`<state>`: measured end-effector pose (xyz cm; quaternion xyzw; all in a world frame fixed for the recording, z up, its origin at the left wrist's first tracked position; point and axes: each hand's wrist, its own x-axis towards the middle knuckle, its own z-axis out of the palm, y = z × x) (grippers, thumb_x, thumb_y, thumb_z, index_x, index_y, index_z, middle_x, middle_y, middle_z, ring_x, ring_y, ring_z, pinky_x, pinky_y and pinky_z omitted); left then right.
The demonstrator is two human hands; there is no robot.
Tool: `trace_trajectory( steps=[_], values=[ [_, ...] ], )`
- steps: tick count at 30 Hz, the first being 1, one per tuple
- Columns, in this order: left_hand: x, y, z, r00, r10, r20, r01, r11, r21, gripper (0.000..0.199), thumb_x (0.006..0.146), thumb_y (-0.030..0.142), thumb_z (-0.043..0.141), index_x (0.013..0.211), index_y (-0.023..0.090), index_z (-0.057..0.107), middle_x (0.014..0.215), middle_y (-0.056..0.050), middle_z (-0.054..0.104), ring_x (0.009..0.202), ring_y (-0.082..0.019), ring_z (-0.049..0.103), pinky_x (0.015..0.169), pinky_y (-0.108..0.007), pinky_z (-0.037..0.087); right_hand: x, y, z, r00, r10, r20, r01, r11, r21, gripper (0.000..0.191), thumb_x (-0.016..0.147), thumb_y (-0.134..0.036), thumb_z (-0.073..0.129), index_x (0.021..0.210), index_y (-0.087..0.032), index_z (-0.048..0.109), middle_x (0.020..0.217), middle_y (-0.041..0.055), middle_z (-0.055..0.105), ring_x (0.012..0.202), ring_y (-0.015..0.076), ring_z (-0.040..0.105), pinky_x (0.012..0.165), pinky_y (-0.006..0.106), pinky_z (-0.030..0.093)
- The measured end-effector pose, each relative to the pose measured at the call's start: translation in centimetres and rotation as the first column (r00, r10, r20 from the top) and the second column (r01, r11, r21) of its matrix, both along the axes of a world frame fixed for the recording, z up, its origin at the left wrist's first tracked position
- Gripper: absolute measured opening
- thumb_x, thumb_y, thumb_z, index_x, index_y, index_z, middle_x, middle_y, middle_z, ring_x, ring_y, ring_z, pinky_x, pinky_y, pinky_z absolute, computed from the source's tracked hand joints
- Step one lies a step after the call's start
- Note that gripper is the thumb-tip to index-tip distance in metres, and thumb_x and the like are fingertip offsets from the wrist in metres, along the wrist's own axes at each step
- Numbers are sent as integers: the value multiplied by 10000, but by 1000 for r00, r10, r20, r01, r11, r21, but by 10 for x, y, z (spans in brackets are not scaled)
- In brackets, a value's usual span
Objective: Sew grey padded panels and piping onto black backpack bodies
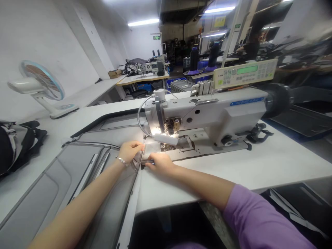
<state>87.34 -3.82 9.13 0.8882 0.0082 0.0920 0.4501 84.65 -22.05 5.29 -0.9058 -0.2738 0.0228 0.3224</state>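
Note:
A large grey fabric panel (95, 188) with dark piping and white strips lies on the left of the sewing table. My left hand (131, 150) pinches the panel's right edge beside the sewing machine (181, 114). Closed around a small metal tool (148, 161) with a bluish part, my right hand (161, 163) rests at the table's front. The tool's tip points left to the same edge, just below my left fingers. Most of the tool is hidden in my grip, so its exact kind is unclear. The machine's needle area (168, 138) is lit, just beyond my hands.
A fan (38, 84) stands at the left, with a black and grey bundle (18, 145) in front. The machine carries a control panel (245, 73). Behind are black thread cones (194, 60), another sewing table (145, 77) and a person (250, 45) at the right.

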Motion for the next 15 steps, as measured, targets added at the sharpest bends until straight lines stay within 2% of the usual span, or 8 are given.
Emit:
trace_trajectory(
  steps=[3, 5, 7, 9, 11, 13, 15],
  values=[
    [24, 8, 16, 1000, 20, -21, -15, 976, 219, 191, 645, 383, 661, 587, 201, 661, 578, -29, 638, 665, -231, 580, 665, -329, 425, 2, -38, 0, 997, -73, 26, 73, 997, -32, 215, 854, -406, 554, 931, -213, 610, 939, 17, 673, 843, 159, 607, 663, 245, 367],
    [36, 9, 24, 999, 34, 14, -37, 947, 320, 161, 712, 319, 587, 658, 200, 680, 661, -61, 664, 782, -273, 588, 752, -374, 422, 7, -67, 0, 989, -144, 43, 146, 987, -60, 229, 875, -395, 528, 984, -207, 600, 987, 29, 664, 866, 167, 605, 681, 249, 372],
    [41, 2, 24, 999, -23, 31, 4, 868, 496, 234, 781, 244, 472, 795, 187, 698, 836, -101, 688, 928, -296, 574, 847, -414, 403, 15, -90, 1, 972, -228, 62, 233, 968, -90, 253, 890, -372, 506, 1042, -186, 586, 1021, 56, 654, 894, 186, 603, 703, 259, 381],
    [38, -14, 16, 992, -122, -18, 103, 742, 662, 300, 802, 204, 409, 876, 176, 698, 940, -120, 682, 986, -294, 565, 889, -421, 397, 23, -101, 0, 951, -298, 83, 307, 945, -115, 271, 902, -334, 482, 1094, -165, 572, 1045, 85, 644, 933, 207, 597, 740, 272, 389],
    [31, -34, 1, 974, -203, -100, 210, 645, 734, 307, 802, 215, 412, 919, 182, 694, 980, -109, 680, 979, -272, 575, 893, -391, 416, 29, -100, 0, 937, -336, 96, 347, 928, -136, 279, 905, -298, 462, 1122, -159, 567, 1061, 105, 636, 965, 219, 588, 775, 282, 394],
    [26, -49, -16, 952, -260, -159, 291, 618, 730, 319, 811, 258, 427, 1006, 200, 673, 1056, -82, 669, 1005, -246, 570, 913, -350, 420, 34, -93, 0, 935, -342, 95, 353, 922, -159, 284, 897, -283, 463, 1132, -164, 568, 1073, 115, 632, 980, 225, 584, 795, 285, 399],
    [26, -57, -28, 940, -289, -184, 327, 596, 734, 365, 848, 295, 388, 1109, 215, 630, 1155, -70, 635, 1083, -243, 533, 957, -355, 397, 37, -84, 0, 937, -339, 83, 348, 919, -185, 292, 891, -288, 466, 1135, -163, 567, 1075, 123, 630, 975, 233, 588, 799, 293, 406]
  ],
)
